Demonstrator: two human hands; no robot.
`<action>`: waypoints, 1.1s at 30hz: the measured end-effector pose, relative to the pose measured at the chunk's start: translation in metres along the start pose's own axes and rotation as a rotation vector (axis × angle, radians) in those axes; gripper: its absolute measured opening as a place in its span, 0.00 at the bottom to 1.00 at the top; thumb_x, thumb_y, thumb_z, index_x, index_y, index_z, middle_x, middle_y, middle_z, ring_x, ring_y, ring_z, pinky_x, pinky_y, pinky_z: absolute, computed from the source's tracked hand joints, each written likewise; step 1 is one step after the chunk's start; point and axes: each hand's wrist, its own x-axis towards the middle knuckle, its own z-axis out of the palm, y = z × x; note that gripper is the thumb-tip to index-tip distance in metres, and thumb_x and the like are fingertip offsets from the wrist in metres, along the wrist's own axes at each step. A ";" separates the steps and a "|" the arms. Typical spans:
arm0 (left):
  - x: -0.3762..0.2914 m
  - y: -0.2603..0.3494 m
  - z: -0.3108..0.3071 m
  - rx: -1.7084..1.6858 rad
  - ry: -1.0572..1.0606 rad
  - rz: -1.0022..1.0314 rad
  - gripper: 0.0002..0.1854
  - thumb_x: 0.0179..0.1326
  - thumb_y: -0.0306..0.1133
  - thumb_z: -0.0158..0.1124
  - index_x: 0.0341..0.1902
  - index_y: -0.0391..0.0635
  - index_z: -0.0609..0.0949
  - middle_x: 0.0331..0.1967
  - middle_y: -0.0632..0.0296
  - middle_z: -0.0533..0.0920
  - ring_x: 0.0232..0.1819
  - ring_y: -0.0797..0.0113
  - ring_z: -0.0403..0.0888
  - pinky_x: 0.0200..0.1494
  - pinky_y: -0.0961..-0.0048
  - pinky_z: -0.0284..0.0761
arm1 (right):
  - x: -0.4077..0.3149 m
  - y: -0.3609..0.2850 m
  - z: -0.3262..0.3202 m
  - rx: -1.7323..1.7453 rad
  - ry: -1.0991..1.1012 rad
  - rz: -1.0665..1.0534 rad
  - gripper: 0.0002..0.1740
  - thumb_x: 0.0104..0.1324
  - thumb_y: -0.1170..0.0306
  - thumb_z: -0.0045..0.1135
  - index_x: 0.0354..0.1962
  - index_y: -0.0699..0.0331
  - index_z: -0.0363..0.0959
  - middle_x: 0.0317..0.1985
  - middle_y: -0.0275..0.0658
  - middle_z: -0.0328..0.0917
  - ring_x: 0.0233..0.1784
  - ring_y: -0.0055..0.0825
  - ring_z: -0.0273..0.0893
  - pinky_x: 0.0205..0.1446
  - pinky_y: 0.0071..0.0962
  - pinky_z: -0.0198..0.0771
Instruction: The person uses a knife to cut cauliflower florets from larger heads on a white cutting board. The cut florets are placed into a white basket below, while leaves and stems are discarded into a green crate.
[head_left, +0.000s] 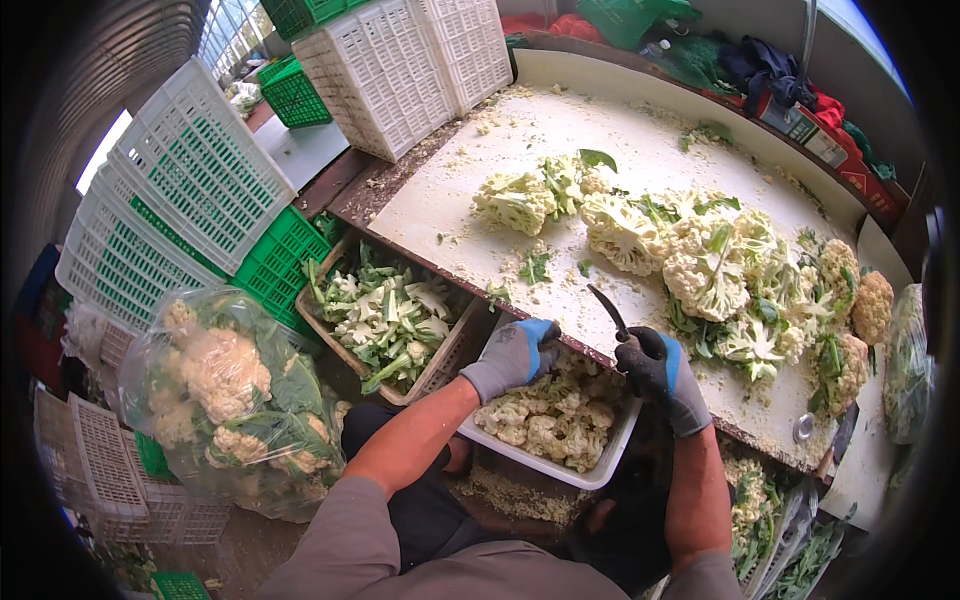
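Note:
My right hand (664, 375), in a grey, blue and black work glove, grips a knife (609, 309) with a short curved blade pointing up over the table edge. My left hand (517, 356), gloved alike, hangs over the near side of a white plastic crate (600, 476). Its fingers curl away from me, so whether they hold anything is hidden. Cut cauliflower florets (551, 427) fill much of that crate below both hands. Beyond the knife, large cauliflower pieces (705, 277) lie heaped on the white tabletop (465, 232) among crumbs and leaf scraps.
Left of the crate stands a bin of trimmed stalks and leaves (390, 307). A clear plastic bag of cauliflower heads (232, 405) sits farther left. White crates (405, 67) and green crates (277, 262) are stacked behind. A small metal lid-like disc (803, 427) lies near the right table edge.

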 end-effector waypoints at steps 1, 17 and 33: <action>0.012 -0.014 -0.001 -0.057 0.130 0.017 0.24 0.67 0.38 0.75 0.64 0.40 0.86 0.59 0.44 0.90 0.60 0.45 0.90 0.64 0.55 0.85 | 0.002 0.002 0.002 0.009 0.008 -0.029 0.18 0.75 0.62 0.68 0.53 0.66 0.83 0.34 0.26 0.79 0.29 0.14 0.74 0.32 0.22 0.69; 0.221 -0.084 -0.136 0.873 0.220 -0.284 0.57 0.52 0.37 0.85 0.87 0.67 0.65 0.88 0.56 0.61 0.89 0.46 0.55 0.84 0.41 0.59 | -0.001 0.011 -0.002 -0.053 -0.048 -0.053 0.25 0.77 0.57 0.71 0.61 0.67 0.83 0.34 0.32 0.82 0.38 0.16 0.73 0.45 0.26 0.76; 0.183 -0.174 -0.102 -0.011 0.701 -0.440 0.43 0.50 0.46 0.93 0.62 0.30 0.81 0.57 0.43 0.90 0.57 0.49 0.89 0.61 0.54 0.83 | 0.013 0.020 0.006 -0.050 -0.031 -0.073 0.26 0.76 0.57 0.70 0.62 0.67 0.82 0.38 0.40 0.86 0.40 0.21 0.78 0.48 0.29 0.78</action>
